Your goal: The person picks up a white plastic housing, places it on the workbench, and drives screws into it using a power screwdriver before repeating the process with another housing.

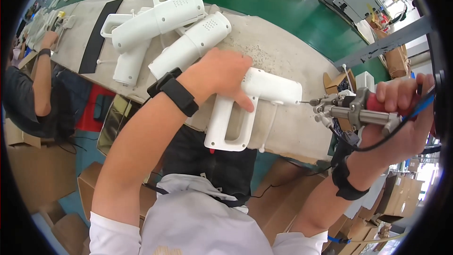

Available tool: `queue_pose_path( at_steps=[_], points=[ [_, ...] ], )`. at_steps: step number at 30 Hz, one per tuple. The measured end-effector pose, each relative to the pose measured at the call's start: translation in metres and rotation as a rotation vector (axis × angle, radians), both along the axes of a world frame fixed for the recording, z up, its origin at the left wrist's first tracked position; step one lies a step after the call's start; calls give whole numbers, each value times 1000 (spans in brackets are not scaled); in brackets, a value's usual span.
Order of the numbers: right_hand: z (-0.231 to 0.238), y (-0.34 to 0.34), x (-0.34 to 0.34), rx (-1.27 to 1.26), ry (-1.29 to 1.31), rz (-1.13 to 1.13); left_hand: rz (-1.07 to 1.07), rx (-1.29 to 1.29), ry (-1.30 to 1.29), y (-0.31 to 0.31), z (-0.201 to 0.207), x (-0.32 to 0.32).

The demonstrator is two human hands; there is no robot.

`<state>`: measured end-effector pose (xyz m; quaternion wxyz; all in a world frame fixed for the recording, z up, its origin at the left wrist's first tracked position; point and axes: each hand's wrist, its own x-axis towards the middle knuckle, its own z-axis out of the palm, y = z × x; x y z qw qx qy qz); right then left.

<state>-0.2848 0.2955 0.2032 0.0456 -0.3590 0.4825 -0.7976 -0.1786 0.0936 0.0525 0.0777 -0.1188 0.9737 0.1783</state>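
My left hand [225, 73] is wrapped over a white plastic housing [277, 88] with a loop handle, which lies on the worktable. The loop points toward me, and a thin white cord with a small ball end hangs beside it. My right hand [400, 95] grips a power screwdriver [361, 110] with a red body, a metal nose and a black cable. Its thin bit points left at the housing's right end. Whether the bit touches the plastic or stands just short of it, I cannot tell.
Several similar white housings [181, 14] are piled at the back left of the worktable [302, 137], beside a black strip [100, 35]. At far left a co-worker's arm [42, 82] reaches over the table. An open cardboard box [334, 84] stands behind the screwdriver.
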Motion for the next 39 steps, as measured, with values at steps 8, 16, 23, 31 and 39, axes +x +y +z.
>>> queue_pose_path(
  at_steps=[8, 16, 23, 31, 39],
  points=[
    [-12, -27, 7, -53, 102, -114, -25, 53, 66, 8, -7, -1],
    [-27, -66, 19, 8, 33, -235, 3, 62, 30, 9, -5, 6],
    [-44, -97, 13, -62, 30, -166, -7, 43, 84, 4, -8, 4],
    [-59, -110, 25, 174, 15, -179, -6, 95, 83, 5, -5, 8],
    [-9, -59, 30, -120, -36, -108, 75, 144, 102, 7, -11, -2]
  ],
)
